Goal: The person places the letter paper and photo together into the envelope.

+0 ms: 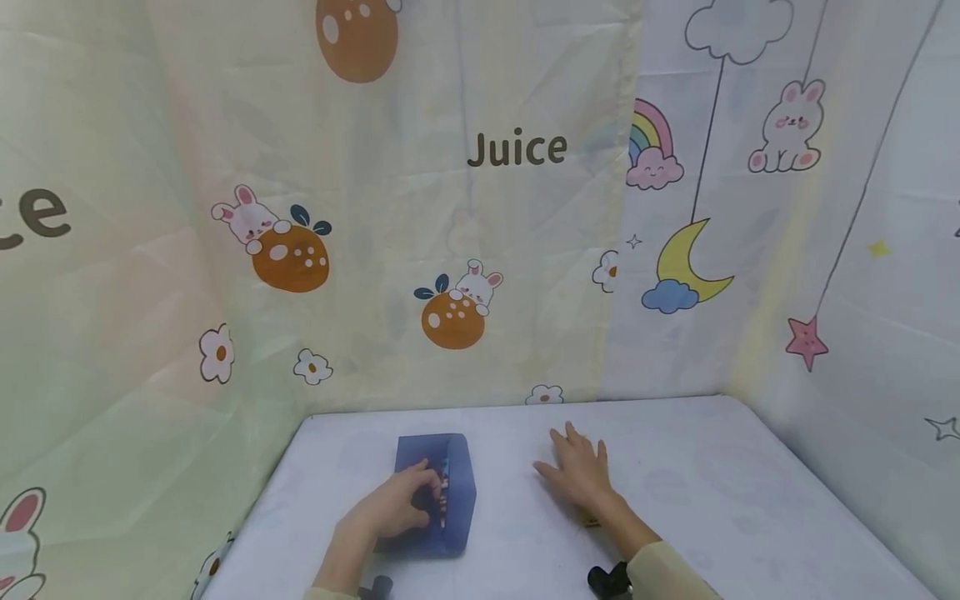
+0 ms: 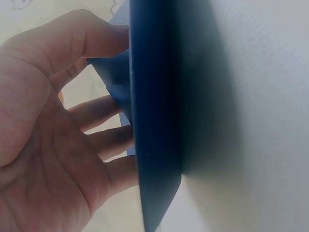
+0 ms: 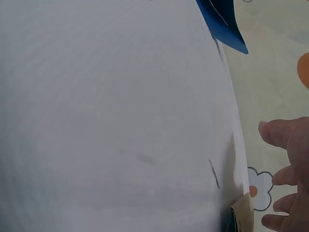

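Note:
A blue open case (image 1: pixel 457 533), like a box or stiff folder, stands on the left of the white table. Inside it shows a narrow strip with small coloured prints (image 1: pixel 443 508). My left hand (image 1: pixel 393 504) reaches into the case, thumb and fingers spread apart in a loose curve beside that strip. From the left wrist view, the case's dark blue wall (image 2: pixel 155 121) hides the fingertips of the left hand (image 2: pixel 63 130). My right hand (image 1: pixel 581 471) is held with fingers spread over the table. Under its wrist lies a small tan-and-green piece (image 3: pixel 244 215), mostly hidden in the head view.
The white table (image 1: pixel 525 483) meets a printed cloth backdrop (image 1: pixel 525 275) along its far edge. Cloth also hangs on both sides. Black wrist cameras (image 1: pixel 611 581) show under the forearms. A thin dark line (image 3: pixel 214 174) lies on the table near the tan piece.

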Tool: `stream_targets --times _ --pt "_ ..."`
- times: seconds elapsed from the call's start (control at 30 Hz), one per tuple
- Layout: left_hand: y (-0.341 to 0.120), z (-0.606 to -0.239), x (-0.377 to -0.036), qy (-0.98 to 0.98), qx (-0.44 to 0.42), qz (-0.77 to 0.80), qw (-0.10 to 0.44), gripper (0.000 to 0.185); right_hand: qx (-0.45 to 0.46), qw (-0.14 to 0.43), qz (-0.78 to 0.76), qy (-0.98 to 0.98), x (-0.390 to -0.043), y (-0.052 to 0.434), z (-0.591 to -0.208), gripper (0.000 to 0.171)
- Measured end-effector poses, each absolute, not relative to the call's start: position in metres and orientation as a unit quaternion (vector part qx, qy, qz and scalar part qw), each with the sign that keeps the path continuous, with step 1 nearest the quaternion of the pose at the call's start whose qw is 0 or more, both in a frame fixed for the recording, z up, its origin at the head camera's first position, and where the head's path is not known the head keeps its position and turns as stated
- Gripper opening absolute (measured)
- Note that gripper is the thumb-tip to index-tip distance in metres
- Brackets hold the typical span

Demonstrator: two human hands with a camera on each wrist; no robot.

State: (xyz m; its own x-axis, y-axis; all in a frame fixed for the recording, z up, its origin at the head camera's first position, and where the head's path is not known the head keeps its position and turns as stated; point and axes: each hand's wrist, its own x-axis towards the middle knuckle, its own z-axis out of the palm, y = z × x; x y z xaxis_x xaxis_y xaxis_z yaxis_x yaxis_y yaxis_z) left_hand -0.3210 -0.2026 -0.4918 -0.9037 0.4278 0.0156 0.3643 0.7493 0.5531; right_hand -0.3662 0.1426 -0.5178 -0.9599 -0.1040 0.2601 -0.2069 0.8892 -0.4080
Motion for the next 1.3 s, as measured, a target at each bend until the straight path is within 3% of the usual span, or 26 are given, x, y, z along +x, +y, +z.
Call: stream_targets --times 0.63,1.3 --pt "-0.202 -0.494 -0.321 0.931 0.218 0.288 0.056 0.035 0.059 0.069 0.198 -0.976 -0.364 0.161 -0.514 0.07" --pt "-0.201 -0.493 -0.321 0.933 0.202 0.292 0.06 0.034 0.051 0.066 0.182 -0.98 -0.364 0.168 -0.517 0.068"
